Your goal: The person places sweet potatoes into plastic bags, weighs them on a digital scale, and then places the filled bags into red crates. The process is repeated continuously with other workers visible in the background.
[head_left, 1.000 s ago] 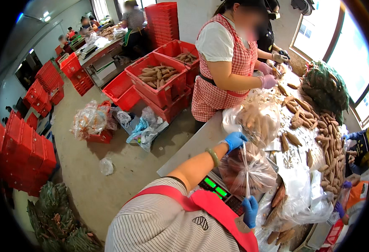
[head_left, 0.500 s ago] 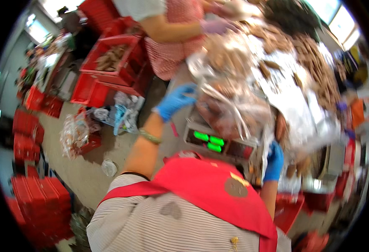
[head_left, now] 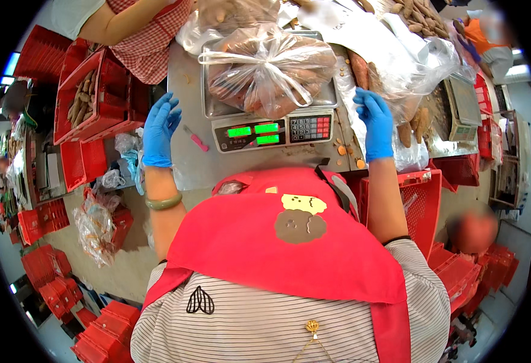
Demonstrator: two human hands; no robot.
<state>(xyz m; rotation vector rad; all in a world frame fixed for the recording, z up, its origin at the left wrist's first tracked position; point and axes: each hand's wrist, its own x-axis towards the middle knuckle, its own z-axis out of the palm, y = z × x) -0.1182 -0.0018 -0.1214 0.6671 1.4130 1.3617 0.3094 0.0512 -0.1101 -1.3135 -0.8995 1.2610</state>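
So both blue-gloved hands are hanging loose right now, nothing in either one. The left hand [head_left: 161,130] is hovering by the left edge of the metal bench [head_left: 183,160], fingers a bit curled, and a little pink-handled tool [head_left: 196,140] is lying just to its right. The right hand [head_left: 374,124] is floating on the other side, fingers bent, near some orange scraps [head_left: 341,150] and a reddish tuber [head_left: 358,68].

The knotted clear bag [head_left: 265,75], stuffed with reddish-brown tubers, is sitting on the tray of the scale [head_left: 272,132], between the hands and farther out, touching neither. The scale's green displays are glowing, keypad beside them. Another filled bag [head_left: 232,13] is resting right behind it. Off to the right, loose clear plastic [head_left: 438,55] is spreading over the bench. A co-worker in a checked apron [head_left: 150,51] is standing at upper left, near a red crate [head_left: 105,100] that's holding more tubers.
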